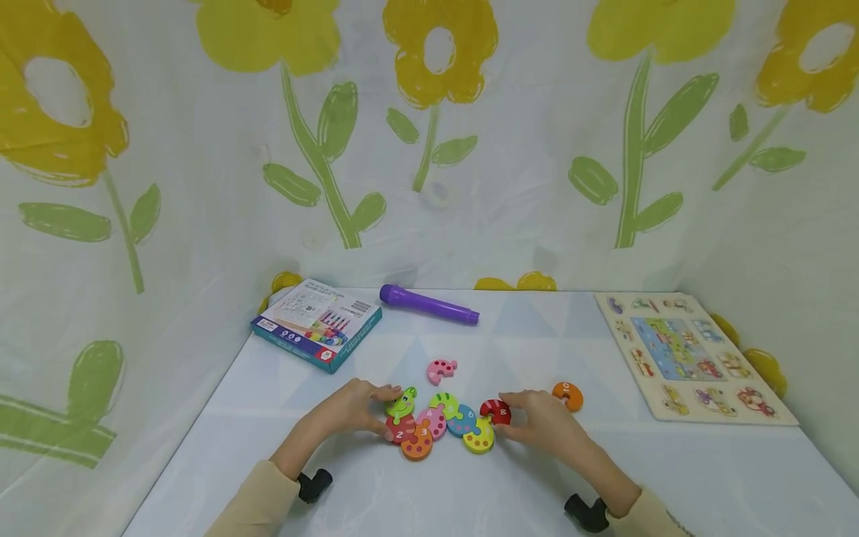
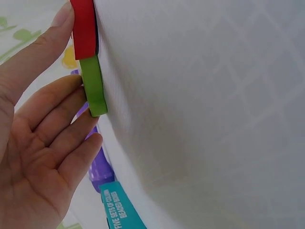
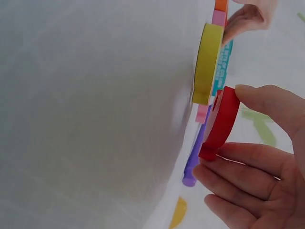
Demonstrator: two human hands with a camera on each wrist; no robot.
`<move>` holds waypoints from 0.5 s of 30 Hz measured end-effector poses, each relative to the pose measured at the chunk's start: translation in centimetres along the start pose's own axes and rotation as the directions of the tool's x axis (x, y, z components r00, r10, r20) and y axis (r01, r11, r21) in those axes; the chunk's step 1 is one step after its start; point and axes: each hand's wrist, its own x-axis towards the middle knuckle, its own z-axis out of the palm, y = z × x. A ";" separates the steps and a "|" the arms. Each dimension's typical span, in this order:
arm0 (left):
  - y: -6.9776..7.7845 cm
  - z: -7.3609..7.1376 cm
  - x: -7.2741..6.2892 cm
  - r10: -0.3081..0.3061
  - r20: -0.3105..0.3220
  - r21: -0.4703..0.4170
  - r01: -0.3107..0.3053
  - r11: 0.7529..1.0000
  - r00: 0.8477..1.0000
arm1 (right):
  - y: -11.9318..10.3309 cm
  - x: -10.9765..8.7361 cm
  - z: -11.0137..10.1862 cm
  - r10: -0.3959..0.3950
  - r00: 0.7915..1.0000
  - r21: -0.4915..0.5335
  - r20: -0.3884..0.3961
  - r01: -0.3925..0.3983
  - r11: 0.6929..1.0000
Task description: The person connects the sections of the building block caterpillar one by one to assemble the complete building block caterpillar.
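Note:
Numbered caterpillar puzzle pieces form a wavy chain, from a green head (image 1: 401, 406) and red 2 piece (image 1: 399, 431) to a yellow piece (image 1: 479, 440). My left hand (image 1: 349, 412) holds the head end, thumb against the red 2 piece and fingertips at the green head (image 2: 93, 88). With thumb and fingers, my right hand (image 1: 546, 424) pinches a red 8 piece (image 3: 224, 119). That piece is tilted at the chain's right end, by the yellow piece (image 3: 208, 64). A loose pink piece (image 1: 439, 371) lies behind the chain; an orange 10 piece (image 1: 568, 396) lies beyond my right hand.
A boxed set (image 1: 318, 322) lies at the back left, beside a purple microphone-shaped toy (image 1: 429, 304). On the right is a wooden picture puzzle board (image 1: 694, 358). A flower-printed cloth (image 1: 510, 186) hangs behind and around the white table (image 1: 376, 500).

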 end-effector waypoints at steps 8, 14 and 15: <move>-0.2 0.2 0.0 0.012 -0.006 -0.007 -0.012 1.000 1.000 | -0.4 0.4 0.2 -0.001 0.999 -0.048 0.038 0.003 0.999; -0.1 0.2 -0.1 0.007 -0.011 -0.002 -0.008 1.000 1.000 | -0.6 0.6 0.2 0.012 0.999 -0.079 0.046 -0.008 0.997; -0.1 0.2 -0.1 0.005 -0.014 0.001 -0.005 1.000 1.000 | -0.6 0.6 0.2 0.009 0.999 -0.084 0.044 -0.005 0.996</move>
